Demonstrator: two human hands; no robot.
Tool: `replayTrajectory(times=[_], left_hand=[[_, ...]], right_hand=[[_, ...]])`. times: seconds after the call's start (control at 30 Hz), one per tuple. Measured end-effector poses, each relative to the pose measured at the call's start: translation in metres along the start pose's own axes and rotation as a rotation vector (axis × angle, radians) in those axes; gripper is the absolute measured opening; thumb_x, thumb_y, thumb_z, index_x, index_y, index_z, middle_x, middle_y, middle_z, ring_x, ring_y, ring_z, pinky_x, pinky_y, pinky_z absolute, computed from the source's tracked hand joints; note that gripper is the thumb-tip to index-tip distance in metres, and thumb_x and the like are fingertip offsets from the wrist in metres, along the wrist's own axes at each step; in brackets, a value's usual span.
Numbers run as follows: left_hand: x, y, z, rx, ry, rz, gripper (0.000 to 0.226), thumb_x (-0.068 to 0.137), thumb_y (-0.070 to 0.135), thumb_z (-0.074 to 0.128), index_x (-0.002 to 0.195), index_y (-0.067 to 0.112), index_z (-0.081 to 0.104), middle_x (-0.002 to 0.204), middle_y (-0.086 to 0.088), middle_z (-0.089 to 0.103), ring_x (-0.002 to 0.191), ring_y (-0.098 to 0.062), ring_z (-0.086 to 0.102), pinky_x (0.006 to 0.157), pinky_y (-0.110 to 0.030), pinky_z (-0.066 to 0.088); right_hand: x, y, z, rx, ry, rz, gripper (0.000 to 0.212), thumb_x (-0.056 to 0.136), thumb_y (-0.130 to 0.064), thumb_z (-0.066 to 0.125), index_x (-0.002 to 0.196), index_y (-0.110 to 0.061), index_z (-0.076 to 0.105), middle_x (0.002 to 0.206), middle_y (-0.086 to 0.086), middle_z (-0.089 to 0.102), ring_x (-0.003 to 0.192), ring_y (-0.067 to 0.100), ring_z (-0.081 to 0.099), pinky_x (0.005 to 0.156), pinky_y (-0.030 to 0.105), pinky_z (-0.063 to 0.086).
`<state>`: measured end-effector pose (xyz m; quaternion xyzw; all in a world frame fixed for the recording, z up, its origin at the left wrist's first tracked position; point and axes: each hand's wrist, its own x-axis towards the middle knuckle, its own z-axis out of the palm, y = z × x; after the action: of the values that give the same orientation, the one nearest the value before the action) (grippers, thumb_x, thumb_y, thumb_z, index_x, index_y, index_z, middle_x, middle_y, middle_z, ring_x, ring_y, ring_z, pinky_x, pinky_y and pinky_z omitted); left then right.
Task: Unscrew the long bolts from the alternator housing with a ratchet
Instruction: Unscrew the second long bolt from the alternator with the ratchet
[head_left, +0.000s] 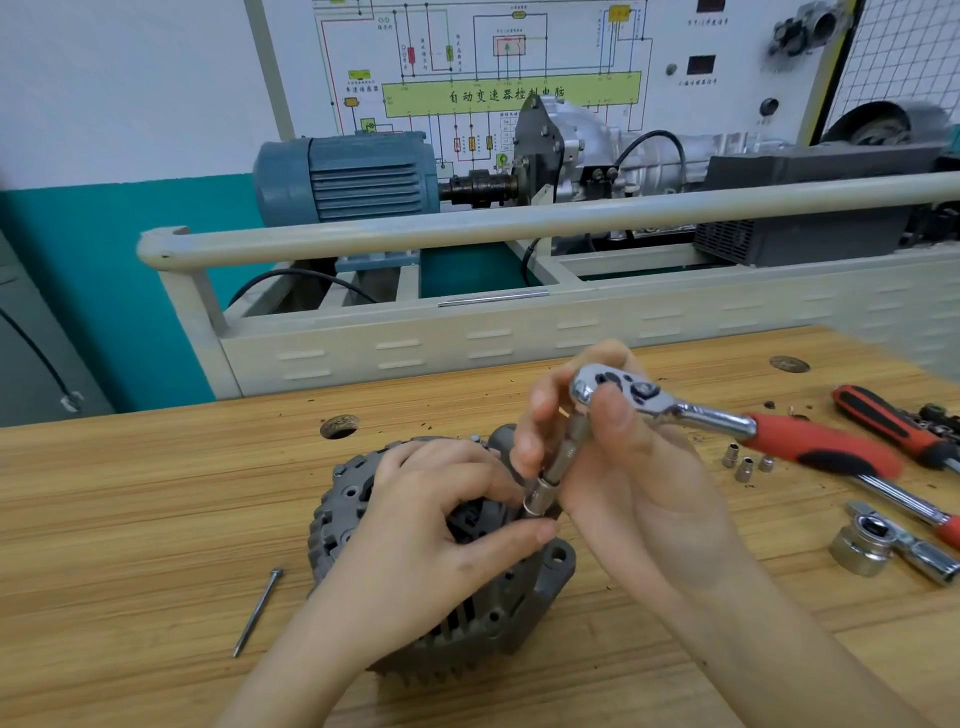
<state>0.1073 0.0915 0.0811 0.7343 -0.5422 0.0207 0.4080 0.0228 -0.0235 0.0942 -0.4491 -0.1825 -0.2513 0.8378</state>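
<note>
Right fingers (613, 415) pinch ratchet (675, 410) head; socket (537, 499) on alternator (363, 499).

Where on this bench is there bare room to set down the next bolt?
Bare wood lies left of the alternator, around the loose bolt and out to the round hole. More lies along the near edge right of the right hand. Crowded: the right side, with small sockets, spare ratchets and a screwdriver.

Automotive training workshop, wiring-diagram board (511, 57), motor rig (345, 176), wooden workbench (130, 509)
</note>
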Motion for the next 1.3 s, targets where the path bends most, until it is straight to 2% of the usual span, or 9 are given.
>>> replayTrajectory(times=[0.17,0.37,0.6,0.7,0.8,0.9,1.07,1.17,1.3], left_hand=[[-0.0004,-0.0014,0.0013,-0.009,0.0,-0.001,0.03,0.065,0.062,0.054,0.068,0.033,0.059,0.087,0.018,0.058,0.092,-0.001,0.052,0.097,-0.039,0.03],[-0.0005,-0.0011,-0.0014,-0.016,-0.05,-0.006,0.027,0.067,0.063,0.05,0.079,0.043,0.063,0.097,0.026,0.059,0.103,0.002,0.049,0.103,-0.038,0.025],[-0.0001,-0.0014,0.0012,0.013,-0.013,-0.009,0.037,0.063,0.064,0.051,0.074,0.031,0.063,0.095,0.025,0.055,0.095,0.003,0.048,0.1,-0.034,0.026],[0.0006,0.0002,0.0005,-0.039,-0.016,0.006,0.025,0.065,0.059,0.056,0.072,0.036,0.061,0.09,0.02,0.061,0.094,-0.001,0.052,0.097,-0.043,0.032],[0.001,-0.0007,0.0001,-0.083,-0.038,0.004,0.034,0.067,0.057,0.058,0.083,0.028,0.066,0.096,0.015,0.062,0.099,-0.008,0.054,0.095,-0.048,0.036],[0.0011,-0.0014,0.0005,-0.084,-0.051,0.001,0.044,0.068,0.056,0.057,0.099,0.025,0.051,0.103,0.01,0.058,0.101,-0.008,0.054,0.095,-0.047,0.038],[0.0014,-0.0028,0.0019,-0.035,-0.051,0.021,0.039,0.069,0.056,0.056,0.081,0.021,0.068,0.091,0.011,0.061,0.096,-0.01,0.055,0.093,-0.047,0.038],[0.0012,-0.0025,0.0032,0.022,-0.017,0.013,0.038,0.066,0.061,0.054,0.076,0.026,0.065,0.084,0.01,0.061,0.09,-0.004,0.054,0.096,-0.039,0.032],[0.0011,-0.0012,0.0012,0.019,-0.031,-0.002,0.04,0.065,0.063,0.052,0.08,0.029,0.067,0.095,0.014,0.063,0.102,0.0,0.05,0.101,-0.026,0.021]], right_hand=[[-0.0012,0.0005,0.0032,-0.059,-0.033,-0.006,0.028,0.064,-0.04,0.078,0.075,-0.02,0.062,0.069,-0.001,0.062,0.062,0.013,0.058,0.06,0.025,0.048],[-0.0003,0.0017,0.0022,-0.059,-0.016,0.006,0.03,0.065,-0.043,0.075,0.08,-0.019,0.065,0.072,0.0,0.063,0.061,0.014,0.059,0.061,0.024,0.049],[-0.0038,0.0019,0.0046,-0.129,-0.022,-0.033,0.032,0.06,-0.038,0.081,0.076,-0.019,0.061,0.071,0.0,0.063,0.062,0.013,0.061,0.061,0.024,0.049],[-0.0034,0.0018,0.0052,-0.136,-0.039,-0.012,0.032,0.063,-0.043,0.077,0.079,-0.02,0.062,0.072,0.0,0.064,0.063,0.015,0.06,0.062,0.025,0.049],[-0.002,0.0009,0.0065,-0.143,-0.087,0.031,0.031,0.07,-0.049,0.069,0.083,-0.021,0.064,0.073,-0.001,0.065,0.064,0.014,0.06,0.063,0.024,0.049],[-0.0022,0.0014,0.0081,-0.156,-0.129,0.068,0.032,0.075,-0.053,0.062,0.085,-0.023,0.066,0.075,-0.004,0.066,0.067,0.012,0.061,0.065,0.022,0.049],[-0.0024,0.0023,0.0073,-0.122,-0.074,0.052,0.031,0.066,-0.05,0.072,0.079,-0.022,0.067,0.071,-0.004,0.065,0.065,0.01,0.061,0.062,0.02,0.049],[-0.0035,0.0003,0.0043,-0.062,-0.061,0.028,0.031,0.062,-0.04,0.08,0.076,-0.018,0.063,0.072,-0.002,0.064,0.064,0.012,0.061,0.063,0.023,0.049],[-0.0048,0.0013,0.0043,-0.047,-0.076,0.021,0.032,0.064,-0.037,0.079,0.08,-0.016,0.06,0.075,0.0,0.064,0.064,0.014,0.061,0.065,0.024,0.05]])
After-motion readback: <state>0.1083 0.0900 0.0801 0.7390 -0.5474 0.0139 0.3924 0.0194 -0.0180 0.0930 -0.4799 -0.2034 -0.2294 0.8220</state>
